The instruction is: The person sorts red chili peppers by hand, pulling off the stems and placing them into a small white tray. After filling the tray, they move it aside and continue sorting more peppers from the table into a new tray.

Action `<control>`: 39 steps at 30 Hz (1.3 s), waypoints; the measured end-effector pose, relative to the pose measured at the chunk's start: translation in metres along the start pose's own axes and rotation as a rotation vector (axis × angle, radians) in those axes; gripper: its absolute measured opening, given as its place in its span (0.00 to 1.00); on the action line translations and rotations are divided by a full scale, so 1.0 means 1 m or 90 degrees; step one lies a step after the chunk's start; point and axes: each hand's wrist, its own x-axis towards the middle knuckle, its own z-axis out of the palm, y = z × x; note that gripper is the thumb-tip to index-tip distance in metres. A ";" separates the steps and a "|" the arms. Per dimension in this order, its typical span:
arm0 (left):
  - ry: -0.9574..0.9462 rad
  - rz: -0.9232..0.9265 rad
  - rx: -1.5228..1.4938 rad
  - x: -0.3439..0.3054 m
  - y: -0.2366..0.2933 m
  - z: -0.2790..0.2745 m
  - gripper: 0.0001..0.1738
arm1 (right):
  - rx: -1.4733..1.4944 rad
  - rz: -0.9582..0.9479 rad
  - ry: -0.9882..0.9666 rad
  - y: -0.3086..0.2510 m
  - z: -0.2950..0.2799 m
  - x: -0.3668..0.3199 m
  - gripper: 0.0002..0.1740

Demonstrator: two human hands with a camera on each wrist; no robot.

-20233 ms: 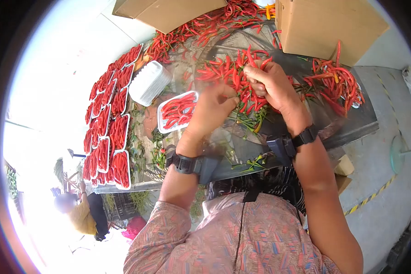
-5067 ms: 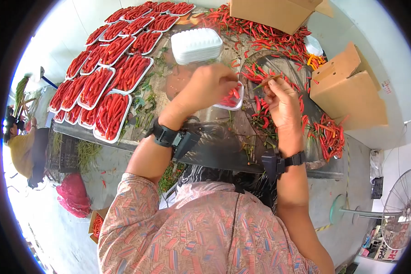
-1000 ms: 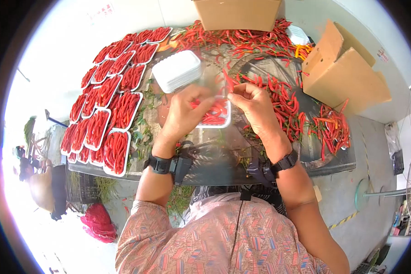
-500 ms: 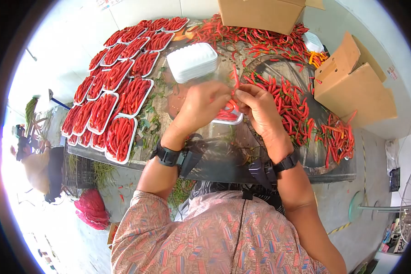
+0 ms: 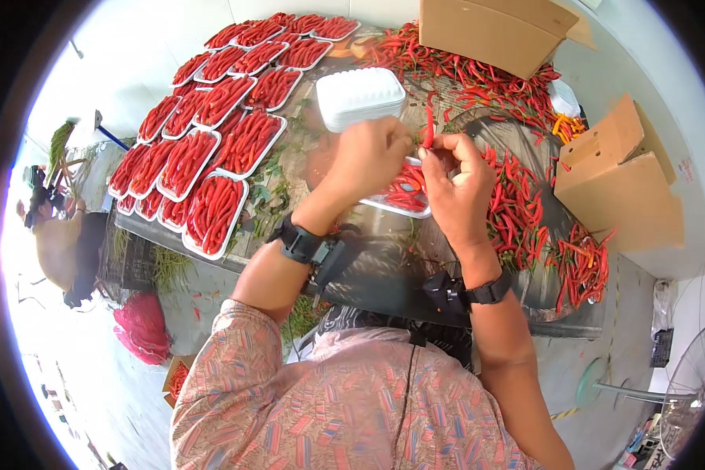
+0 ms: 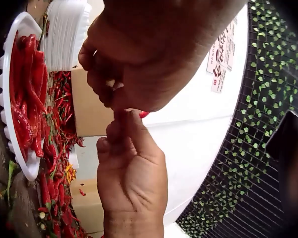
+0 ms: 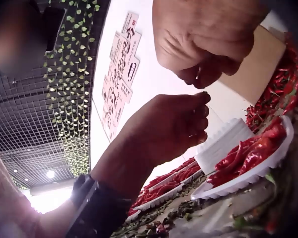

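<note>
My right hand (image 5: 464,188) pinches one red chili (image 5: 429,125) between thumb and fingertips, its tip pointing up. Right beside it, the left hand (image 5: 368,157) has its fingers curled in. In the right wrist view a bit of green stem (image 7: 205,92) shows at the left hand's thumb and fingertip. The two hands come together in the left wrist view, where a red piece of the chili peeks out past them. Under the hands lies a white foam tray (image 7: 253,176) partly filled with stemless red chilies (image 6: 31,94); the left hand covers part of it in the head view.
Filled chili trays (image 5: 215,215) crowd the table's left side. A stack of white foam trays (image 5: 360,98) stands behind the hands. Loose chilies with green stems (image 5: 517,204) lie to the right, near a cardboard box (image 5: 619,188). Another cardboard box (image 5: 497,35) stands at the back.
Over the last second the hands meet around a chili, then part slightly, the right hand keeping the chili upright. Since the oldest frame, more chilies lie in the tray. The head view has shifted.
</note>
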 end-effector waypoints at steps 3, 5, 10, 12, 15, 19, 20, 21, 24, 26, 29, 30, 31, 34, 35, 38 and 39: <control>0.067 0.003 0.009 0.006 -0.016 -0.001 0.08 | -0.049 -0.004 -0.049 -0.007 -0.009 0.005 0.07; 0.076 -0.014 0.034 0.007 -0.021 -0.005 0.05 | -0.094 -0.017 -0.095 0.008 -0.015 0.004 0.07; 0.041 0.116 0.119 0.011 -0.035 -0.015 0.08 | -0.196 0.005 -0.226 0.022 -0.022 -0.004 0.07; -0.008 0.099 0.102 0.010 -0.032 -0.019 0.08 | -0.214 0.007 -0.225 0.029 -0.017 -0.007 0.08; -0.056 0.079 0.013 0.003 -0.031 -0.020 0.06 | -0.256 -0.003 -0.260 0.034 -0.011 -0.008 0.08; -0.092 0.098 0.011 0.000 -0.033 -0.019 0.05 | -0.301 0.003 -0.286 0.030 -0.003 -0.010 0.07; -0.097 0.127 0.012 0.000 -0.034 -0.019 0.04 | -0.297 0.004 -0.286 0.029 -0.002 -0.009 0.07; -0.099 0.126 0.013 0.000 -0.036 -0.019 0.04 | -0.296 0.006 -0.286 0.028 -0.002 -0.009 0.07; -0.116 0.173 0.013 0.000 -0.040 -0.017 0.05 | -0.302 -0.007 -0.290 0.026 -0.003 -0.009 0.07; -0.108 0.162 0.008 0.000 -0.040 -0.016 0.06 | -0.285 -0.002 -0.300 0.024 -0.005 -0.009 0.07; -0.121 0.168 0.018 -0.001 -0.038 -0.016 0.06 | -0.340 -0.019 -0.326 0.030 -0.003 -0.011 0.07; -0.120 0.171 0.017 -0.001 -0.037 -0.017 0.06 | -0.343 -0.020 -0.324 0.033 -0.002 -0.012 0.07; -0.139 0.174 0.032 -0.002 -0.037 -0.017 0.06 | -0.362 -0.031 -0.323 0.035 0.001 -0.013 0.07; -0.150 0.195 0.062 -0.002 -0.038 -0.016 0.06 | -0.370 -0.037 -0.318 0.038 0.003 -0.015 0.07; -0.142 0.209 0.077 -0.002 -0.040 -0.015 0.06 | -0.356 -0.031 -0.318 0.038 0.003 -0.015 0.07; -0.125 0.246 0.117 0.000 -0.047 -0.010 0.05 | -0.310 0.010 -0.287 0.036 0.003 -0.017 0.07; -0.127 0.248 0.116 0.000 -0.047 -0.010 0.05 | -0.312 0.012 -0.285 0.036 0.002 -0.016 0.07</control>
